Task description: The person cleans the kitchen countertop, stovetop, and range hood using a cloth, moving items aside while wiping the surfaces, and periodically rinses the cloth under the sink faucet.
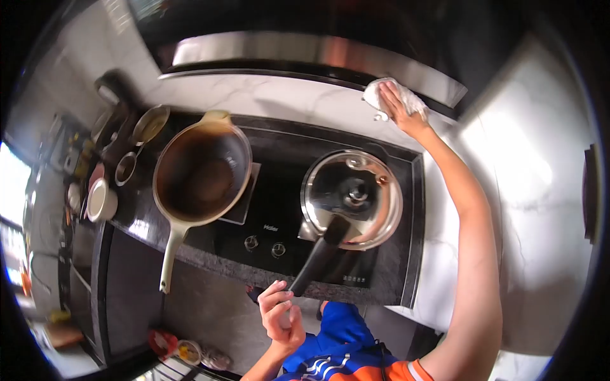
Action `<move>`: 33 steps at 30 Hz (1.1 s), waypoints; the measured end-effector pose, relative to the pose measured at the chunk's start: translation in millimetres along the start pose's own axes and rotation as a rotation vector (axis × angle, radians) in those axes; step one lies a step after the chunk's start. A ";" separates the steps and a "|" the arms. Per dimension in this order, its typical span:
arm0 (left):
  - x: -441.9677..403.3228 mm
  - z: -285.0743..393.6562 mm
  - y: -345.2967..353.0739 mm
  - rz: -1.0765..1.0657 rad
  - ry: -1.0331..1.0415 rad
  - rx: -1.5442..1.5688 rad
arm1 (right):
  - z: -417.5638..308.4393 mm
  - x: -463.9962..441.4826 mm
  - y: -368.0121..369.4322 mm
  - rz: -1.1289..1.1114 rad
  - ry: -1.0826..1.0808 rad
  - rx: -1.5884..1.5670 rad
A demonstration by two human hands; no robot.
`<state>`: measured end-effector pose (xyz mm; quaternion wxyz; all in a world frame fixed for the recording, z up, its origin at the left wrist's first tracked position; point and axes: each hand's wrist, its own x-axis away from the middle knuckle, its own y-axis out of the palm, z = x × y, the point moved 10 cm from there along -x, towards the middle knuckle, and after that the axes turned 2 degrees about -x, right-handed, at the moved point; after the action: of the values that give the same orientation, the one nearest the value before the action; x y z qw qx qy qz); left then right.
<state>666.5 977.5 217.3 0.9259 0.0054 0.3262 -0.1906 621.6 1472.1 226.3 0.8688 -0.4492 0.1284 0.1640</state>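
My right hand [404,113] reaches up to the tiled wall, palm down on a crumpled white cloth [380,95] pressed just under the range hood. My left hand [281,320] is low, in front of the counter edge, its fingers loosely curled with nothing visible in them. Its fingertips are close to the end of the black handle [316,259] of a pressure cooker; whether they touch it I cannot tell. The shiny lid [330,181] of the cooker is on, and the cooker stands on the right side of the black stove [274,184].
A cream-handled wok [203,171] rests on the left burner, handle toward the front. Left of it are a small strainer [151,124], a ladle-like utensil [126,168] and a white bowl [101,202]. The dark range hood [305,54] hangs above. A marble-patterned wall [527,190] bounds the right.
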 end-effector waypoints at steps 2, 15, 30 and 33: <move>-2.3 -1.1 -18.2 0.055 0.020 -0.005 | -17.4 -38.3 2.3 -0.048 -0.041 -0.108; -28.7 -79.1 -198.8 0.262 -0.091 -0.143 | -208.4 -471.9 114.4 -0.151 -0.237 -0.359; -91.2 -168.2 -421.8 -0.027 -0.432 -0.181 | -413.2 -591.7 -78.6 -0.206 -0.010 -0.644; -106.3 -182.0 -459.3 -0.133 -0.441 -0.183 | -518.7 -574.6 -164.3 -0.136 -0.091 -1.084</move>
<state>317.3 613.2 191.0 0.9567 -0.1419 0.1320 -0.2172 123.3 858.8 268.2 0.5261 -0.8324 -0.0414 0.1695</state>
